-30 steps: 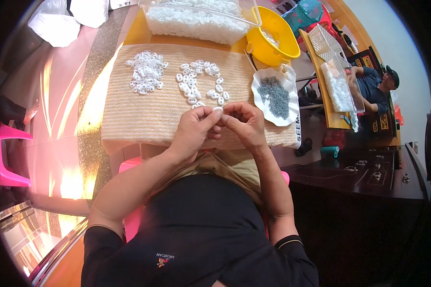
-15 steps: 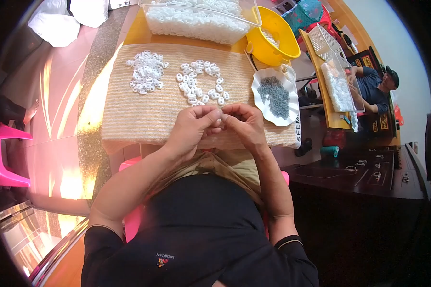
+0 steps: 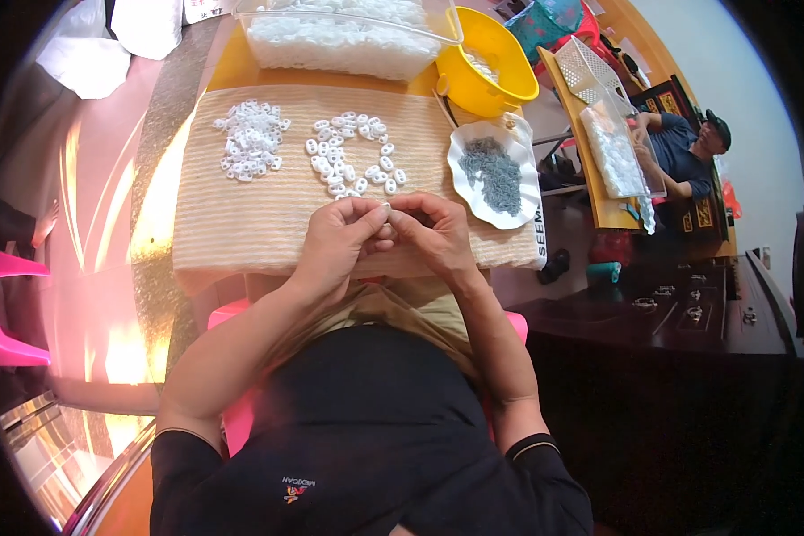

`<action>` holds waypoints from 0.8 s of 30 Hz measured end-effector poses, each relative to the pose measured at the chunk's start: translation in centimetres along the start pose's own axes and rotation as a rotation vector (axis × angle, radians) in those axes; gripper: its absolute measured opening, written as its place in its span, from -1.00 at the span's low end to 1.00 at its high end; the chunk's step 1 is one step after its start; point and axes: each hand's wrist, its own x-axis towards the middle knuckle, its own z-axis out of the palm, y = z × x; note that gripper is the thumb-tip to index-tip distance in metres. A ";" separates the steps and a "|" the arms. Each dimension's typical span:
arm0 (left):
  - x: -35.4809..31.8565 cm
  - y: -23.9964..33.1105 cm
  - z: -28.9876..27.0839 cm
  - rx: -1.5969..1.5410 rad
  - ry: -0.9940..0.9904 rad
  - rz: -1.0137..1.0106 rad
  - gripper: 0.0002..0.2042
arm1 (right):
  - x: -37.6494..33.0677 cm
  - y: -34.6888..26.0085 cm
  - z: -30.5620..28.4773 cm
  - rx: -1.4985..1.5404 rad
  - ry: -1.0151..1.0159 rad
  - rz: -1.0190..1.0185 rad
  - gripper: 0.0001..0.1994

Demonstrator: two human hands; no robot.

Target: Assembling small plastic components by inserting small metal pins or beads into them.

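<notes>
My left hand (image 3: 341, 239) and my right hand (image 3: 433, 234) meet at the near edge of the cloth-covered table (image 3: 232, 210). Their fingertips pinch a small white plastic piece (image 3: 386, 206) between them, mostly hidden by the fingers. Just beyond lies a loose ring of white oval pieces with two holes (image 3: 335, 154). Left of it sits a pile of small white plastic parts (image 3: 252, 138). To the right, a white wavy-rimmed plate (image 3: 464, 192) holds a heap of small grey parts (image 3: 498, 179), too fine to make out singly.
A clear plastic bin (image 3: 348, 61) full of white pieces stands at the back, with a yellow bucket (image 3: 456, 80) beside it. Another person (image 3: 683, 152) sits at a table (image 3: 590, 174) on the right. Pink stools (image 3: 13, 263) stand on the left floor.
The whole view has shifted, so the table and its contents appear slightly further left. Both hands stay together, still pinching at the same spot near the ring of oval pieces.
</notes>
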 end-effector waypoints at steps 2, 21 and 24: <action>-0.1 0.1 0.2 0.022 0.002 0.013 -0.87 | -0.2 -0.1 -0.1 0.016 -0.001 0.023 -0.84; 0.0 0.2 0.4 -0.092 -0.056 0.008 -0.84 | -0.8 0.3 -1.0 0.101 -0.040 0.092 -0.81; -0.2 0.4 0.5 -0.083 -0.041 -0.008 -0.84 | -0.8 0.4 -1.1 0.104 -0.052 0.074 -0.81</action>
